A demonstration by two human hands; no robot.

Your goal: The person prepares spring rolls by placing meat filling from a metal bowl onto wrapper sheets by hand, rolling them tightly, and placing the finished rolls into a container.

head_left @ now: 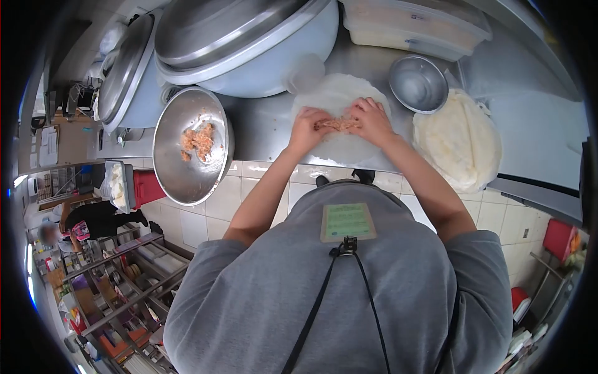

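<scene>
Head view: both hands [309, 130] [372, 123] touch filling [341, 126] (orange) on pale sheet [339, 90].

Steel counter [261, 134]: large bowl [171, 146], round translucent sheet [339, 87], small bowl [420, 90], pale sheet stack [458, 146], lidded tubs [268, 71], plastic containers [414, 38].

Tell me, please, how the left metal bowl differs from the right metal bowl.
The left metal bowl looks clearly larger than the right metal bowl. The left metal bowl holds orange filling, while the right metal bowl shows none. In this view, the left metal bowl reaches past the front edge of the counter; the right metal bowl does not. Both are round, open and shiny.
</scene>
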